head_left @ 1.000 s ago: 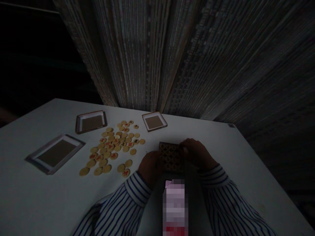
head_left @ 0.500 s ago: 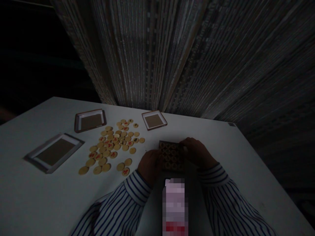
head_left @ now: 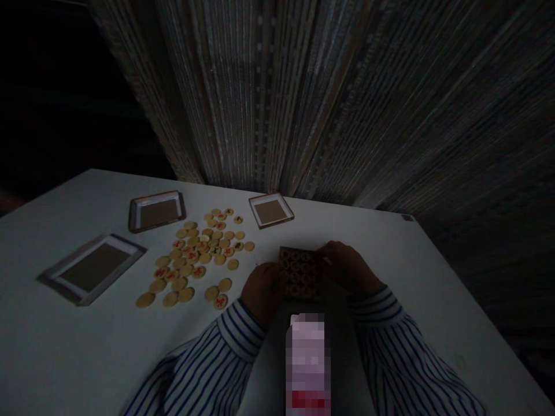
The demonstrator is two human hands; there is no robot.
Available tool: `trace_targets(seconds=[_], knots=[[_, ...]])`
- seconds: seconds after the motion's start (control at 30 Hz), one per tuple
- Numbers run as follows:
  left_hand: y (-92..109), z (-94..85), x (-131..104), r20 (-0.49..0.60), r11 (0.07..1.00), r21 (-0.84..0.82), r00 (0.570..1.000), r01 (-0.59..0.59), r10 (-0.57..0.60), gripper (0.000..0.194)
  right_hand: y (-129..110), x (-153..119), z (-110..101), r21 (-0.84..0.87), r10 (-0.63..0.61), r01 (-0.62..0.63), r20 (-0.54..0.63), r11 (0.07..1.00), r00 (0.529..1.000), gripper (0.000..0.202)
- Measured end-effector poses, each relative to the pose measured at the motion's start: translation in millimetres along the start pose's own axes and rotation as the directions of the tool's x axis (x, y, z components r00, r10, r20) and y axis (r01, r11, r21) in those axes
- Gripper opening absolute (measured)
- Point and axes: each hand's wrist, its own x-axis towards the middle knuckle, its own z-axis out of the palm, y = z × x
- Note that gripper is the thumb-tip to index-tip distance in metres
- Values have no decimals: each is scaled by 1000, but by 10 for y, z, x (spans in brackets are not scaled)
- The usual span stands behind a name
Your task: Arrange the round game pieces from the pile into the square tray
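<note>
In front of me lies a small box (head_left: 296,299) filled with rows of round Chinese chess pieces (head_left: 307,267), deep in shadow. My left hand (head_left: 261,292) is closed at its left side, fingers partly hidden in the dark. My right hand (head_left: 350,267) is closed at the right side, with its fingertips by the upper right corner. To the left, a loose pile of wooden Chinese chess pieces (head_left: 185,270) is spread out. Some show red or black characters, others are blank side up. A small group of pieces (head_left: 211,293) lies nearest my left hand.
A white table (head_left: 78,358) carries everything. Three shallow framed trays stand around the pile: a left one (head_left: 47,276), a back left one (head_left: 132,218) and a back middle one (head_left: 288,215). A phone with a blurred screen (head_left: 307,358) lies below the box. Behind hangs a striped curtain (head_left: 277,104).
The view has shifted very slightly. Both hands stay at the sides of the box, and the loose pieces lie as before.
</note>
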Motion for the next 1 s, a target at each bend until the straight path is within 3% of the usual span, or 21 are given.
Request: trace_targets(seconds=[0.57,0.83,1.0], knots=[[-25,33,-19,-14,1000,-10,1000,-14,14,19,8,12,13,-37,-5,7,47,999,999,23],[-38,38,-21,-36,1000,12,999,-25,25,18,-40,23,31,-20,-34,33,-41,999,999,26],[-57,48,-26,-12,1000,26,1000,-14,15,18,-73,55,70,-47,-80,79,-5,996,997,24]])
